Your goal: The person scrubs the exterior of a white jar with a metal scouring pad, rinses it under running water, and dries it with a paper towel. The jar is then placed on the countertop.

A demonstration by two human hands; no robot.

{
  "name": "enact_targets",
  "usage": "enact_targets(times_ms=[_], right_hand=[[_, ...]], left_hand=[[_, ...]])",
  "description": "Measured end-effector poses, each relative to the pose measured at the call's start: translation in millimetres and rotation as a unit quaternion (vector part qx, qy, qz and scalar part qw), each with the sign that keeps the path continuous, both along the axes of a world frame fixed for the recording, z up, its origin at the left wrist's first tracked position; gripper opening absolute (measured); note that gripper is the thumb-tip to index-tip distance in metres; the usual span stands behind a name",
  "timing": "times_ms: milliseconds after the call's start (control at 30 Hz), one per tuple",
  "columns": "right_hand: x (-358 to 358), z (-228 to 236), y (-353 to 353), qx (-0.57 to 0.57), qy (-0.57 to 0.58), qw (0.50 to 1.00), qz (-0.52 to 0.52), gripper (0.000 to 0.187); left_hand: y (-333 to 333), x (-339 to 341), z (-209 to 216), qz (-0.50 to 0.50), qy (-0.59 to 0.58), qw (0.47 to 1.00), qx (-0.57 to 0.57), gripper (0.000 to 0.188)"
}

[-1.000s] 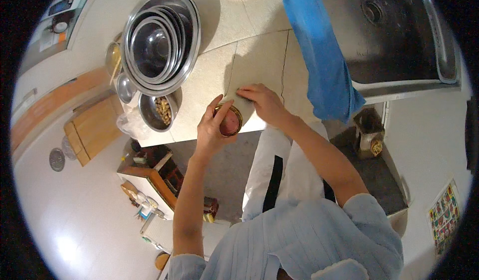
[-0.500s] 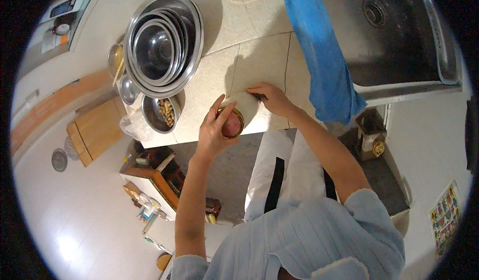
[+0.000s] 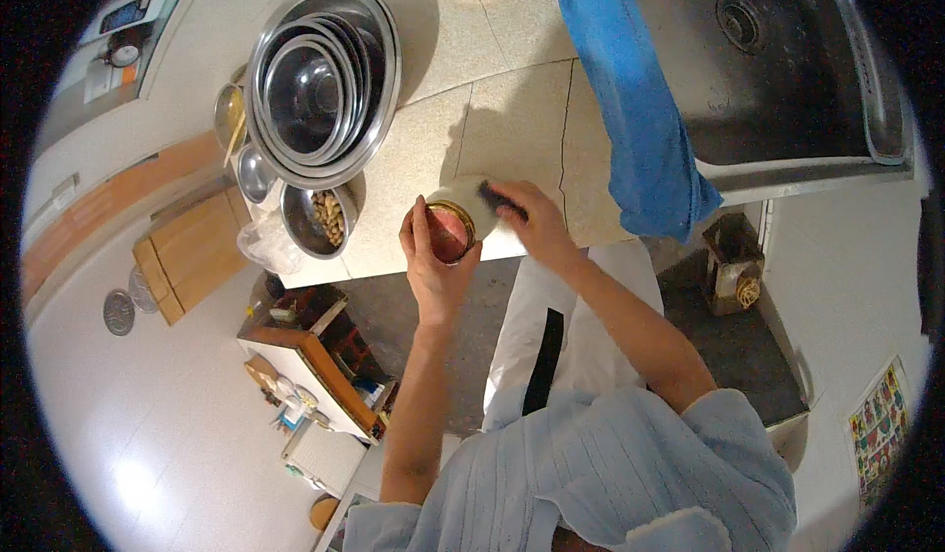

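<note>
At the counter's front edge my left hand [image 3: 440, 275] is wrapped round a short round can [image 3: 448, 234] with a gold rim. Something pink and red fills its top, which faces up toward me. My right hand [image 3: 536, 219], just to the right, grips a short dark object like a handle [image 3: 500, 201]. Its exact kind cannot be made out, since my fingers hide part of it. Between the can and that hand, a pale rounded shape [image 3: 478, 196] lies against the counter, too indistinct to name.
Nested steel bowls [image 3: 349, 1] stand at the left on the counter [image 3: 413, 129]. Beside them are a small bowl [image 3: 297, 239] of peanuts [image 3: 328, 217] and a clear plastic bag [image 3: 268, 247]. A blue towel [image 3: 640, 119] hangs beside the sink [image 3: 787, 109] at the right.
My right hand has lifted off the counter, bringing the dark object into view. My left hand has shifted slightly right and down round the can, showing more of its top.
</note>
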State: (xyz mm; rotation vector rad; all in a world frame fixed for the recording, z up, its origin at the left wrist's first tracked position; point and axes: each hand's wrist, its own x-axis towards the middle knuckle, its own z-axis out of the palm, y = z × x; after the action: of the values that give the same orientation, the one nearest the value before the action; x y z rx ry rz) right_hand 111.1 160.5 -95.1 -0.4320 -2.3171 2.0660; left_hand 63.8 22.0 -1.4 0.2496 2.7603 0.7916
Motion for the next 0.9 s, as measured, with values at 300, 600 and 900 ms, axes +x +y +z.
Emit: enact_targets(times_ms=[300,600,900], right_hand=[[-19.0,-6.6,1.3,0.090,-0.032,0.995,0.010,0.034],[-29.3,-2.2,10.2,0.117,-0.007,0.993,0.022,0.032],[-23.2,5.1,8.5,0.146,0.002,0.989,0.025,0.034]], left_hand=[[-5.7,-4.8,0.8,-0.039,0.014,0.999,0.010,0.090],[-2.6,-6.0,-3.1,-0.025,0.002,1.000,-0.003,0.091],[-2.9,-4.9,-1.1,-0.023,-0.002,1.000,0.003,0.091]])
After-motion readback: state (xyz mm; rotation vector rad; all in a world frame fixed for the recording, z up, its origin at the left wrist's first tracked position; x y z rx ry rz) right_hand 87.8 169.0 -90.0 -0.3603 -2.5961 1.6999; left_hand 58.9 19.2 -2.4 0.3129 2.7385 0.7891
